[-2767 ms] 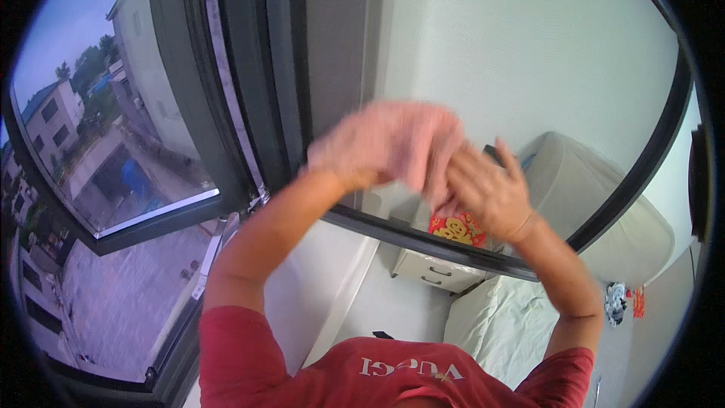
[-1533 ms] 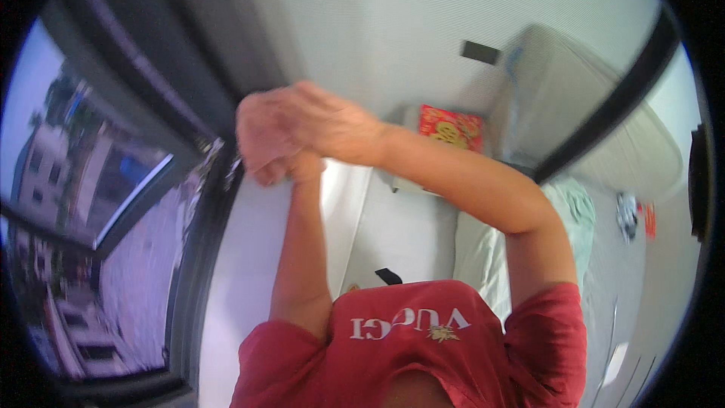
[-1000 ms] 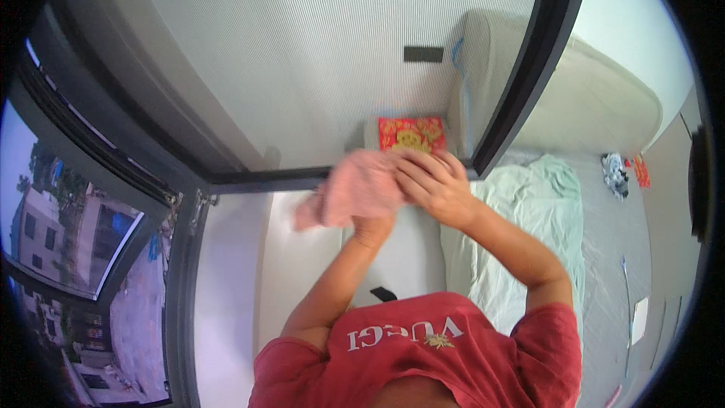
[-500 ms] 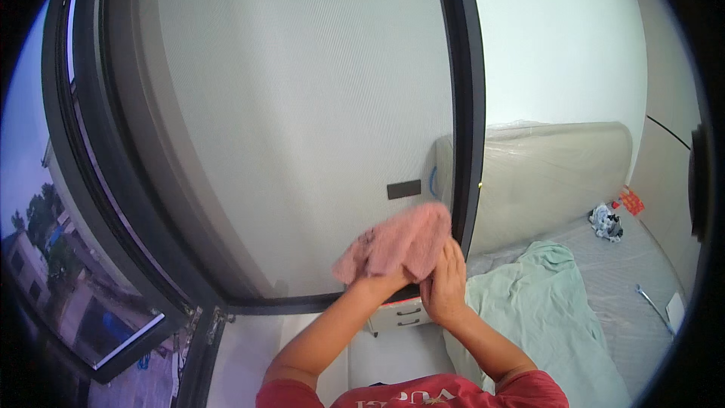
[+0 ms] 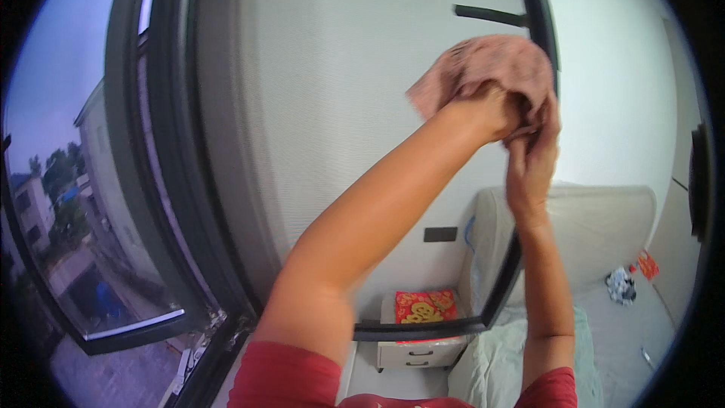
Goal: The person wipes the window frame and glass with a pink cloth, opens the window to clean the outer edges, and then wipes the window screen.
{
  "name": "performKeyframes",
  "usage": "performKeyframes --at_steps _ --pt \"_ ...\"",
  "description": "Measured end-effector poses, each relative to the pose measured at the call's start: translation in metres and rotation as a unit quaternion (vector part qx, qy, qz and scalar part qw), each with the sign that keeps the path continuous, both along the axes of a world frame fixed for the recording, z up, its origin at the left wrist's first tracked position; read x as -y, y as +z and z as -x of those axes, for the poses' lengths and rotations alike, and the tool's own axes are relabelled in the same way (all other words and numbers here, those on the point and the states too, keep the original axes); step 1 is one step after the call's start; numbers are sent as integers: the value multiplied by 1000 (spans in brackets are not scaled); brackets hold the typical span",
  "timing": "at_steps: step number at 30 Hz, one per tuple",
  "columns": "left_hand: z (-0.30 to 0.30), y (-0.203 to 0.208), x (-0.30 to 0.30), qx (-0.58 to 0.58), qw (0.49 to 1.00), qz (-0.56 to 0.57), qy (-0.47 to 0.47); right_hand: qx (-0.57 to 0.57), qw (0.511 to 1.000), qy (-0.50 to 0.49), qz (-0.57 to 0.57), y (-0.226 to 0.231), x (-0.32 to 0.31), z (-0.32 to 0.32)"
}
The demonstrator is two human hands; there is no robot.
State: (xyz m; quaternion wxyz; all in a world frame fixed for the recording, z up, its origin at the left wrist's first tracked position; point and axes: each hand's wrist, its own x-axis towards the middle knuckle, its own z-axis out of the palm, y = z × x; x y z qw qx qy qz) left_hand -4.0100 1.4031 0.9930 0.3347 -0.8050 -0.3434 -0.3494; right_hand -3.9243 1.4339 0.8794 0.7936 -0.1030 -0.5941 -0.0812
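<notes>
A crumpled pink cloth (image 5: 495, 60) is bunched in my left hand (image 5: 495, 112), which presses it to the upper right part of a mesh screen panel (image 5: 355, 106). The cloth covers most of that hand's fingers. It also overlaps the dark upright frame (image 5: 540, 11) of the panel. Just below and to the right, my right hand (image 5: 535, 162) lies along the same upright, its fingers stretched upward and its thumb apart. Its fingertips are partly hidden at the cloth's edge. A dark bar-shaped handle (image 5: 491, 15) sticks out above the cloth.
An outward-swung glass window (image 5: 136, 325) stands at left, with buildings outside. Behind the screen is a white bedside cabinet (image 5: 419, 355) bearing a red patterned item (image 5: 427, 307). A bed with a plastic-wrapped headboard (image 5: 604, 219) and a pale green sheet (image 5: 483, 381) lies to the right.
Both hands have moved up and to the right along the frame with the pink cloth. The view has shifted too, bringing the handle and the red item into fuller sight.
</notes>
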Motion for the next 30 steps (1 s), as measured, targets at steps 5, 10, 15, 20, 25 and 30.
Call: performKeyframes --at_steps 5,10,15,20,25,30 --pt "12 63 -40 6 989 -144 -29 33 945 -312 -96 74 -12 -5" --pt "63 89 11 11 998 54 18 64 930 -354 -77 129 -25 29" --pt "144 119 36 180 983 0 -28 114 929 -324 -138 184 -10 108" --pt "243 134 42 165 974 -111 111 162 938 -302 -45 184 77 208" --pt "337 113 37 125 938 -275 169 207 927 -282 -132 187 65 274" --pt "389 56 24 80 892 -404 186 132 925 -167 -315 145 43 317"
